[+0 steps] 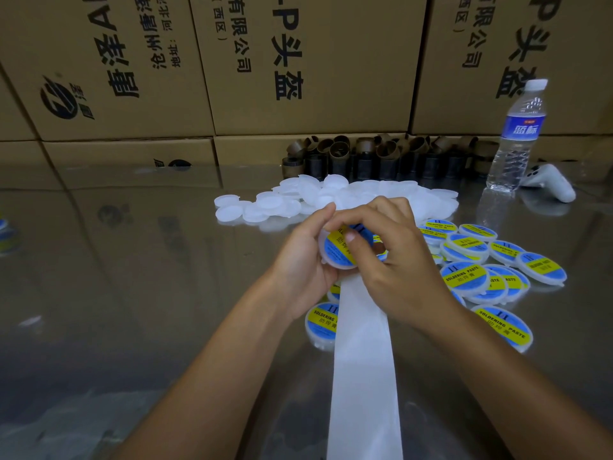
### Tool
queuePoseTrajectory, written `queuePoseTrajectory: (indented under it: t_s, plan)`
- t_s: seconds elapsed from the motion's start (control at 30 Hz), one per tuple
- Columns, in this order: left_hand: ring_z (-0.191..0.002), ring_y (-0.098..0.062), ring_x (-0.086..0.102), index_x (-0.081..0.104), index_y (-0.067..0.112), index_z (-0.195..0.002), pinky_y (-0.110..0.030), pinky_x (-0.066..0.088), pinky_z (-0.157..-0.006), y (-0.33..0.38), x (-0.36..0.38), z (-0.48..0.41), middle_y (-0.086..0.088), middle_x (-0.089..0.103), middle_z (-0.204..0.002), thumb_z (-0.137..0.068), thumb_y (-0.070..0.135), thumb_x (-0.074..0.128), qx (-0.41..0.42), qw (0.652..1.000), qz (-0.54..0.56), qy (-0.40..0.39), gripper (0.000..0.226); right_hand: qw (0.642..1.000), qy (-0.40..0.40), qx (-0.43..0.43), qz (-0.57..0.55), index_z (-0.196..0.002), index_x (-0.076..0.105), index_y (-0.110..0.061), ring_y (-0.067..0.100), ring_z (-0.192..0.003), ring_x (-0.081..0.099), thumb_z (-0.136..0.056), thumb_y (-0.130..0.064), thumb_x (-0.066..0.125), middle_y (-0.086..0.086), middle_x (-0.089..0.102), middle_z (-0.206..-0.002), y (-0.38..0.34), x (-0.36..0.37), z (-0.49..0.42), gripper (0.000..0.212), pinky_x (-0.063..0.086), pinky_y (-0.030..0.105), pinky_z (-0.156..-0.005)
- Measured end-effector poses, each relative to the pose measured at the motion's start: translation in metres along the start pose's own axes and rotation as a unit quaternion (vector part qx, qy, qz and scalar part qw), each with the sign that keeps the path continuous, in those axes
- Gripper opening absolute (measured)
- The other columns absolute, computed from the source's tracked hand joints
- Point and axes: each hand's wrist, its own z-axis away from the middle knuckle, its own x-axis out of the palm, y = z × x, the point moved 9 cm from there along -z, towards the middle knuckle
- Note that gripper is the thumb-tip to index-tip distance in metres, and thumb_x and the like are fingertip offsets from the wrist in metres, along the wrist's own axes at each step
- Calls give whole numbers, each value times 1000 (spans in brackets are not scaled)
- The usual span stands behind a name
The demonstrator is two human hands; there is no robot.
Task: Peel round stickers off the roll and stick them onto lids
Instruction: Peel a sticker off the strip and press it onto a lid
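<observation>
The right hand (394, 263) covers much of the lid (331, 262) and its sticker (331, 248). The white backing strip (363, 376) is cut off at the surface's near edge. A blue-and-yellow object (4, 235) at the left edge is cropped and blurred.

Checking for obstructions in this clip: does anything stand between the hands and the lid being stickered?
Nothing visible does. The left hand holds the lid, and the right hand pinches the sticker onto it. The white backing strip runs below the hands, not between.
</observation>
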Motion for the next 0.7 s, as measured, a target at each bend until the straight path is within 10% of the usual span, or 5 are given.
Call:
queuePoseTrajectory:
  t_s: [0.7]
  plan:
    - [-80, -15, 71, 61, 7, -103, -24, 58, -70, -3, 1, -1, -8, 72, -89, -101, 38, 28, -11, 1000, 8, 3, 46, 997, 30, -23, 68, -98, 69, -21, 13, -89, 38, -86, -10, 51, -8, 44, -78, -2, -3, 1, 24, 34, 27, -74]
